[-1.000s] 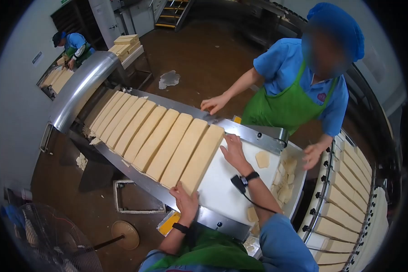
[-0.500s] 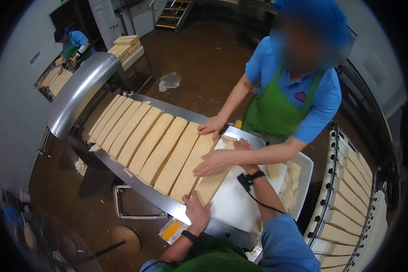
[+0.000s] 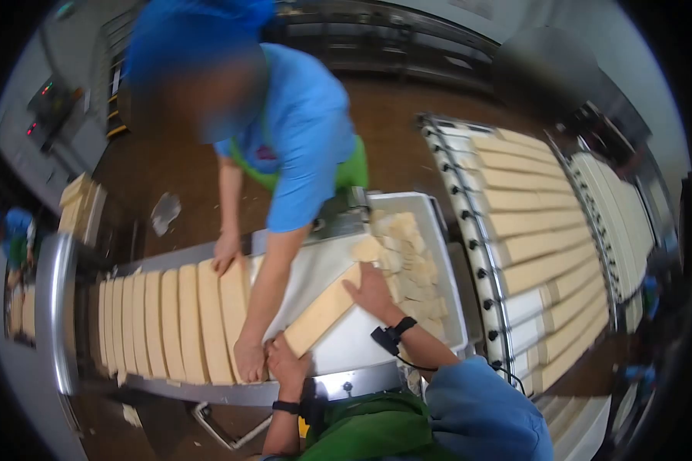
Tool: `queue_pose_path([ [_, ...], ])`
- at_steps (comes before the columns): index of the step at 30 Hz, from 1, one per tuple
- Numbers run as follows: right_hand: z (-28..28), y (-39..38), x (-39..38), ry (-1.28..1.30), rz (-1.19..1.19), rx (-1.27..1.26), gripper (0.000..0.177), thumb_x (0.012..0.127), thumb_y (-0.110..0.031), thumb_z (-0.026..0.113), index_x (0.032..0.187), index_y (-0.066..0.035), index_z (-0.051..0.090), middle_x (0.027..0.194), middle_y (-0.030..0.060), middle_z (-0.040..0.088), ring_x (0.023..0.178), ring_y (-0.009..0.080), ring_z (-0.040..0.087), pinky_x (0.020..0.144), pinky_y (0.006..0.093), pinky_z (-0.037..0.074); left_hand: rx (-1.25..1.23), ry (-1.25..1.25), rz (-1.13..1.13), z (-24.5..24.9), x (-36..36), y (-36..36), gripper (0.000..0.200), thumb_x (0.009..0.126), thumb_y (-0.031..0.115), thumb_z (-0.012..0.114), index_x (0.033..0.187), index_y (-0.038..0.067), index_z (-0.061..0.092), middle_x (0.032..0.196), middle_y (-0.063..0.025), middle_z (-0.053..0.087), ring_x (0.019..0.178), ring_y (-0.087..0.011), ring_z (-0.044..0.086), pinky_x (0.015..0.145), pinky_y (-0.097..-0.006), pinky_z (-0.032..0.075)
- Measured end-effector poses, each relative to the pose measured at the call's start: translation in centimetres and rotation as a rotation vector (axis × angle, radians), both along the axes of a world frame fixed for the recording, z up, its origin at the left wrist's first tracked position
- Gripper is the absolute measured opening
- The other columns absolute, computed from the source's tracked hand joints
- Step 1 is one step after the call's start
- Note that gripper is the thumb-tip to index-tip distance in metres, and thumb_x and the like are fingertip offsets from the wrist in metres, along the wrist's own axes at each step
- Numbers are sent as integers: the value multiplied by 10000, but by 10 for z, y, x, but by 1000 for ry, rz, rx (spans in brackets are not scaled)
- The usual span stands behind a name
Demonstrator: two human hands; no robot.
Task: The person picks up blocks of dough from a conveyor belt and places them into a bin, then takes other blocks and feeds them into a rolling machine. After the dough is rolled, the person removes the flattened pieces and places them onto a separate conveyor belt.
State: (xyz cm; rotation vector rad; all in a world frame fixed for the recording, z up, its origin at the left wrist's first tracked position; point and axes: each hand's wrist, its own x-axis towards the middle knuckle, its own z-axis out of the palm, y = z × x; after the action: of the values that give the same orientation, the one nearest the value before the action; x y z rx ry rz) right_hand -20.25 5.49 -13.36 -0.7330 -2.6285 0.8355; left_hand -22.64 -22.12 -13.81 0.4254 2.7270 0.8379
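Observation:
A pale dough slab (image 3: 323, 309) lies slanted on the white board (image 3: 361, 342), held between my two hands. My left hand (image 3: 287, 364) grips its lower left end, fingers bent around it. At its upper right end my right hand (image 3: 375, 293) is wrapped over the edge, beside a small loose dough piece (image 3: 367, 249). To the left, a row of upright-running dough slabs (image 3: 169, 323) lies side by side. A co-worker's two hands (image 3: 250, 359) (image 3: 227, 252) rest on the slabs at the right end of that row, one close to my left hand.
A white bin (image 3: 455, 323) of dough scraps stands right of the board. Beyond it, a conveyor (image 3: 469, 230) carries more slabs. The co-worker (image 3: 304, 131) leans over the far side. A curved metal cover (image 3: 56, 315) stands at the left, with another person (image 3: 17, 238) behind.
The view has turned right. The slab in my hands has come away from the row and is angled toward the scrap bin. The co-worker's hands are now on the row.

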Motion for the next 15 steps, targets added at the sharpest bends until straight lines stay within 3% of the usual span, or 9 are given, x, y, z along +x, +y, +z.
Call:
queue_pose_path([
  [6,35,0,104,226,-298,-3,559,850,-269,706,1245,69,501,1136,276,556,1097,432,528,955,492,431,122,279,-80,9,53,35,714,668,121,803,1319,75,514,1319,-239,431,1219,-444,444,1025,-493,371],
  [12,76,80,232,425,-670,303,490,853,-235,694,1223,39,527,1110,247,562,1031,418,553,914,482,445,359,334,-413,49,106,148,671,688,106,787,1308,81,533,1340,-240,410,1232,-446,417,1017,-498,370],
  [15,100,128,297,528,-844,222,393,884,-204,657,1192,18,553,1060,225,587,993,407,583,873,450,472,310,309,-652,89,143,207,742,674,94,810,1348,96,499,1336,-218,406,1221,-431,439,1018,-477,381],
])
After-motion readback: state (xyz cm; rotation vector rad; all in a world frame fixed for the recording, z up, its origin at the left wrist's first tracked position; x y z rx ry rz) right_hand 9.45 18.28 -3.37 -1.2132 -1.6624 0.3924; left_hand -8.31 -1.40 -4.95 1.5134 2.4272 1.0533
